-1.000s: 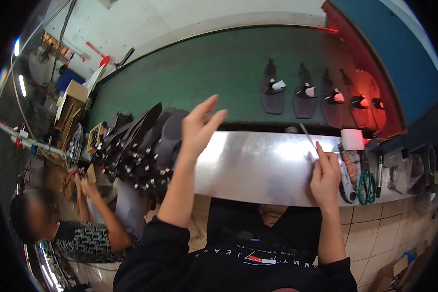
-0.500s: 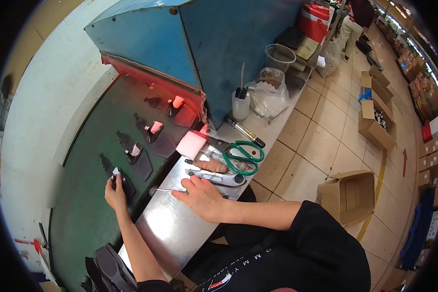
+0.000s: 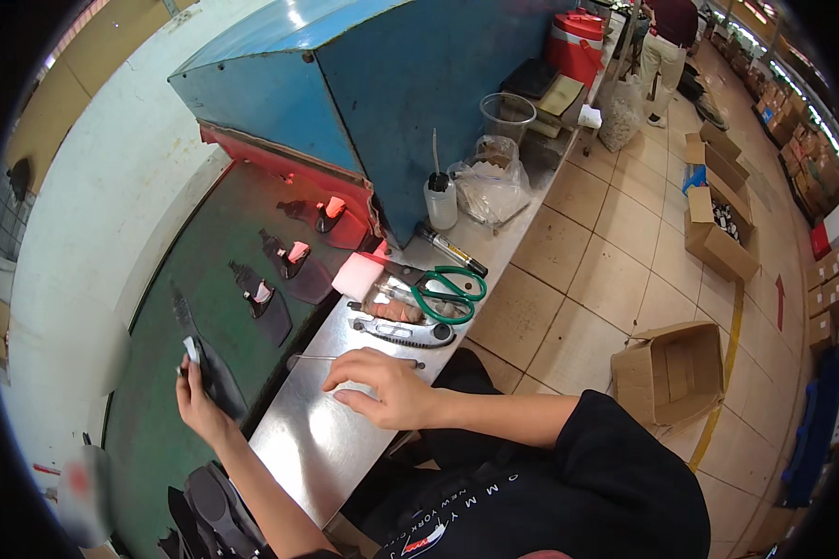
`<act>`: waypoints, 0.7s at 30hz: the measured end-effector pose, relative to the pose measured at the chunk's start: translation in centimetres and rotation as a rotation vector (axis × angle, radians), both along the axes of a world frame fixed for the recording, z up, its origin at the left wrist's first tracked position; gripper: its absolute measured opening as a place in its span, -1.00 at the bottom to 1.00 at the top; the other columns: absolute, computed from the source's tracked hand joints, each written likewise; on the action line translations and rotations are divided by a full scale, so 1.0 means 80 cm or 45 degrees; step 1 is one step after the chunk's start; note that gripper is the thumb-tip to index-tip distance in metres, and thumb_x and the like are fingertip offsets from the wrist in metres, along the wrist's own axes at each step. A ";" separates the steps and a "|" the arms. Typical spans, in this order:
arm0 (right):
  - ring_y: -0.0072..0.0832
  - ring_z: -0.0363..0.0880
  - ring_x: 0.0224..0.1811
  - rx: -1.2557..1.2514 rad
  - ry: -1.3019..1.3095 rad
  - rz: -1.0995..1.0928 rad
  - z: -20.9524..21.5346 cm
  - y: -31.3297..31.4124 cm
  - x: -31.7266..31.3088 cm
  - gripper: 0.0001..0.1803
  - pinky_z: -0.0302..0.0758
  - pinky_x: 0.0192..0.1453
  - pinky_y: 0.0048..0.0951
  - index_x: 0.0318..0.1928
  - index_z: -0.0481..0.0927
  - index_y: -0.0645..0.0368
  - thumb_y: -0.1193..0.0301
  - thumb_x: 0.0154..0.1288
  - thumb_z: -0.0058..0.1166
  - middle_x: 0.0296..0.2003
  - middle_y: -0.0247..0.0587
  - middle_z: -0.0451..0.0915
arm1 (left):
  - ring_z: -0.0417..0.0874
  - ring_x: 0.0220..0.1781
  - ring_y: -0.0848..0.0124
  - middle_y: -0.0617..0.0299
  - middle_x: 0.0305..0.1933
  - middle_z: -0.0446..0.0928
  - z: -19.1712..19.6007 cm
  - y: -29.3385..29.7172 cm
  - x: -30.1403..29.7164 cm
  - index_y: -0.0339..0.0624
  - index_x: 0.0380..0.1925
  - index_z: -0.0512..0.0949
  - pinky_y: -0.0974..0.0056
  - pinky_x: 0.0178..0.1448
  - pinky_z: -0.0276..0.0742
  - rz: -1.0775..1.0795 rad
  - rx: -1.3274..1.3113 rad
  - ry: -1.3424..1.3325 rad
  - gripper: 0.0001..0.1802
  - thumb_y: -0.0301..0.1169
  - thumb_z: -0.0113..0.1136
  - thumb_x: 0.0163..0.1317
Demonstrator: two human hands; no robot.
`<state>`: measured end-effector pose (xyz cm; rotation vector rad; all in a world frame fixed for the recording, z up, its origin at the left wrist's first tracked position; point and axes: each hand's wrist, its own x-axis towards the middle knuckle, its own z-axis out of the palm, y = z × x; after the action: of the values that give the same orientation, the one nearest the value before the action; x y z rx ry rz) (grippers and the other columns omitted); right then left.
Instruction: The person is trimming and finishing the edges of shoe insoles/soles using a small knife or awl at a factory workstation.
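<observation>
At the left, my left hand (image 3: pixel 199 407) is closed on a dark sandal piece (image 3: pixel 219 377), gripping near its upright white tab (image 3: pixel 191 348). The piece is smeared by motion; whether it is lifted off the green belt (image 3: pixel 149 438) I cannot tell. My right hand (image 3: pixel 382 384) hovers above the metal ledge (image 3: pixel 298 447), thumb and fingers apart, nothing held. Just beyond its fingers lies a thin metal rod tool (image 3: pixel 322 358). Farther along the belt sit similar dark sandal pieces (image 3: pixel 272 321) with pale tabs, the farthest under red light.
On the ledge lie a utility knife (image 3: pixel 405 332), green-handled scissors (image 3: pixel 447 296), a pink-lit white block (image 3: pixel 357 276), a marker (image 3: pixel 455 250) and a bottle (image 3: pixel 441 203). A blue metal hood (image 3: pixel 419 102) covers the belt's far end. Dark soles (image 3: pixel 216 498) lie nearest. Cardboard box (image 3: pixel 667 373) on the floor.
My left hand has shifted a little left and nearer, with the sandal piece turning in it. My right hand has drawn back from the rod tool, and its fingers have spread.
</observation>
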<state>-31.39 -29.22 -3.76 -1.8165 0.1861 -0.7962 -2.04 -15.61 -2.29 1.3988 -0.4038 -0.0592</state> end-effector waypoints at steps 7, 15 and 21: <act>-0.49 0.44 0.13 1.241 -0.072 0.820 0.019 0.043 0.026 -0.64 0.37 0.22 -0.44 -0.05 0.41 0.14 0.42 0.22 0.27 0.17 -0.20 0.46 | 0.53 0.20 0.19 -0.11 0.21 0.47 0.015 0.082 -0.216 -0.32 -0.43 0.55 0.20 0.28 0.38 -0.700 -0.117 0.457 -0.80 -0.46 0.37 0.03; -0.58 0.42 -0.20 0.831 -0.169 0.362 0.037 0.011 -0.007 -0.50 0.39 -0.08 -0.55 0.00 0.29 0.11 0.58 0.06 0.19 -0.09 -0.19 0.45 | 0.62 0.05 0.21 -0.08 0.11 0.51 -0.002 0.104 -0.243 -0.45 0.09 0.45 0.10 0.10 0.63 -0.639 -0.128 0.821 -0.52 -0.39 0.22 0.23; -0.60 0.38 -0.25 0.440 0.294 0.403 0.017 0.052 -0.041 -0.52 0.37 -0.09 -0.60 -0.17 0.32 0.16 0.53 -0.04 0.36 -0.30 -0.35 0.38 | 0.64 0.02 0.35 0.02 0.04 0.59 -0.030 0.131 -0.245 -0.30 0.08 0.52 0.28 0.11 0.61 -0.619 -0.304 0.821 -0.58 -0.68 0.20 0.18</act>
<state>-34.70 -25.10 -2.38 -1.5529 0.1680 -0.3084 -21.62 -5.13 -4.73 0.9518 -0.1903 -0.8121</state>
